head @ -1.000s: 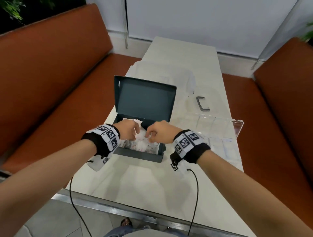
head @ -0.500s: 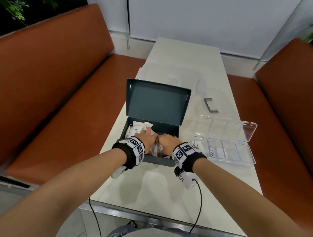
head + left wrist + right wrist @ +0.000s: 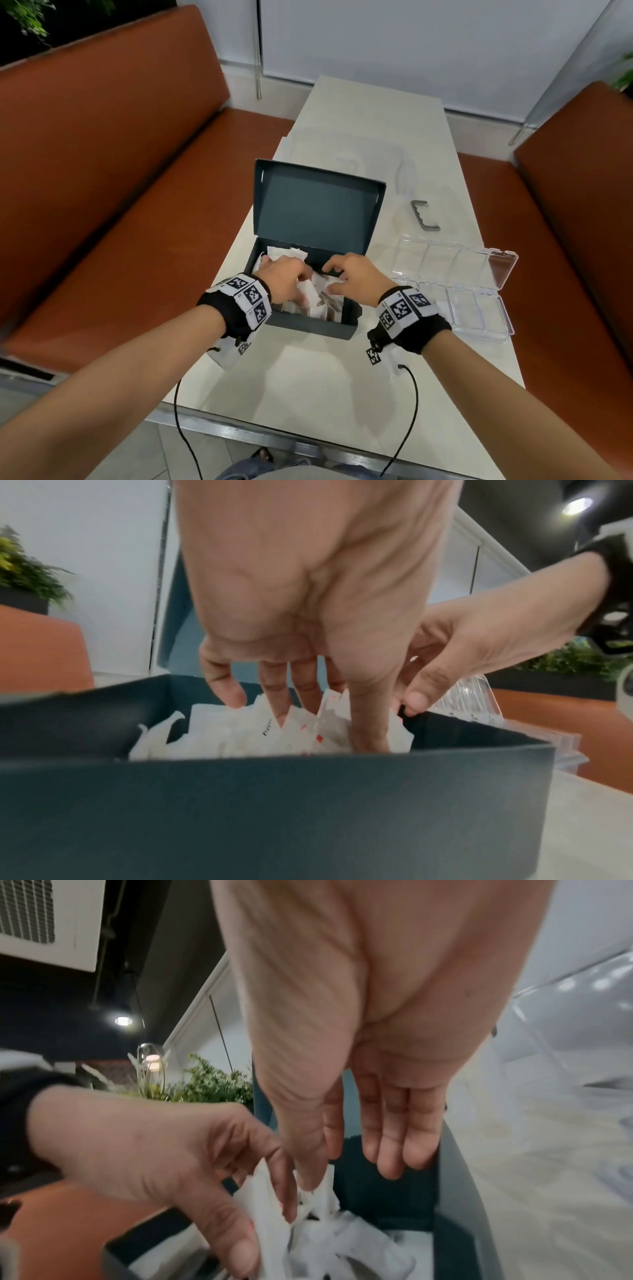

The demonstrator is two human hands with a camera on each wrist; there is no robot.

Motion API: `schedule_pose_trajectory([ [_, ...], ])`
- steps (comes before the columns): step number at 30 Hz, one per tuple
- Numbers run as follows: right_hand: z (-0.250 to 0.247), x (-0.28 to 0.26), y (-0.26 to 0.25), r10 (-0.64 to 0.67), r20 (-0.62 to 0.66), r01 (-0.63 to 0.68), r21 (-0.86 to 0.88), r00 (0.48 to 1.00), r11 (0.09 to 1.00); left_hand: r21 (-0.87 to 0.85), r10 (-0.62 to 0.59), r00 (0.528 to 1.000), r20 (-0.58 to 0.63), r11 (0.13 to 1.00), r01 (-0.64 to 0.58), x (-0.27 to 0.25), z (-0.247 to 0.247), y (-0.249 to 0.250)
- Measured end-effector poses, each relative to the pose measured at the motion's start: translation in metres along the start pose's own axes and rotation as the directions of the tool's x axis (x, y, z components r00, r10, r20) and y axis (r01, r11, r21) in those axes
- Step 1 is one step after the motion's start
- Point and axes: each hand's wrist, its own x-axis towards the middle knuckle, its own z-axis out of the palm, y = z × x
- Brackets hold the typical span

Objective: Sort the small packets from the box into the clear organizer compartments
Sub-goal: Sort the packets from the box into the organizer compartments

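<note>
A dark teal box point(image 3: 310, 327) stands open on the table, lid upright, with a heap of small white packets point(image 3: 317, 298) inside. My left hand point(image 3: 294, 274) reaches into the heap; in the right wrist view its thumb and fingers grip a bunch of packets point(image 3: 274, 1223). My right hand point(image 3: 334, 274) is over the box's right half. Its thumb and forefinger pinch the top of one packet point(image 3: 327, 1177), and the other fingers point(image 3: 394, 1150) stay straight. The clear organizer point(image 3: 479, 308) lies open to the right of the box, its compartments apparently bare.
A grey metal bracket point(image 3: 424, 216) lies behind the organizer, and a crumpled clear plastic bag point(image 3: 349, 154) sits behind the box lid. Orange benches point(image 3: 120, 171) flank the narrow white table point(image 3: 325, 387). Wrist cables hang over the near table edge.
My hands were pressed together at the front of the box; now they have spread apart and gone deeper into the packets, the right one toward the back right.
</note>
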Motion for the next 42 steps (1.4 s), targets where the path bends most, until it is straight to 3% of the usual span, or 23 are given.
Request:
schedule_pose_trajectory([
  [6, -0.018, -0.012, 0.002, 0.058, -0.167, -0.009, 0.277, 0.984, 0.961, -0.337, 0.016, 0.988, -0.153, 0.939, -0.068, -0.004, -0.022, -0.007],
  [10, -0.017, -0.013, -0.003, 0.106, -0.181, -0.011, 0.459, 0.978, 0.888, -0.512, -0.11, 0.969, -0.223, 0.859, -0.02, -0.004, -0.033, -0.003],
  [12, -0.015, -0.013, -0.008, 0.113, -0.169, -0.002, 0.546, 0.979, 0.838, -0.738, -0.186, 0.971, -0.151, 0.675, 0.015, -0.006, -0.033, 0.003],
  [14, -0.014, -0.014, -0.013, 0.129, -0.174, 0.008, 0.624, 0.976, 0.782, -0.925, -0.21, 0.977, -0.046, 0.377, 0.037, -0.009, -0.034, 0.013],
  [16, -0.015, -0.015, -0.017, 0.161, -0.196, 0.023, 0.701, 0.967, 0.713, -0.988, -0.199, 0.98, 0.028, 0.144, 0.058, -0.012, -0.034, 0.02],
  [19, -0.02, -0.018, -0.02, 0.202, -0.244, 0.066, 0.777, 0.949, 0.627, -0.995, -0.125, 0.987, 0.097, -0.025, 0.095, -0.015, -0.034, 0.033],
  [22, -0.023, -0.022, -0.019, 0.204, -0.249, 0.079, 0.793, 0.947, 0.604, -0.976, 0.002, 0.988, 0.155, -0.157, 0.154, -0.015, -0.033, 0.045],
  [27, -0.025, -0.034, -0.01, 0.241, -0.178, 0.053, 0.892, 0.954, 0.45, -0.95, 0.244, 0.959, 0.146, -0.235, 0.204, -0.01, -0.029, 0.064],
  [31, -0.027, -0.039, 0.003, 0.299, -0.204, 0.032, 0.869, 0.932, 0.493, -0.903, 0.325, 0.932, 0.164, -0.332, 0.274, -0.005, -0.024, 0.073],
  [33, -0.028, -0.041, 0.009, 0.307, -0.231, 0.042, 0.855, 0.923, 0.517, -0.869, 0.321, 0.927, 0.192, -0.384, 0.313, -0.003, -0.024, 0.078],
  [36, -0.03, -0.045, 0.017, 0.284, -0.278, 0.069, 0.815, 0.918, 0.575, -0.886, 0.31, 0.928, 0.207, -0.343, 0.312, -0.002, -0.023, 0.086],
  [42, -0.039, -0.053, 0.034, 0.246, -0.355, 0.063, 0.672, 0.902, 0.738, -0.92, 0.126, 0.963, 0.239, -0.287, 0.266, 0.002, -0.019, 0.105],
])
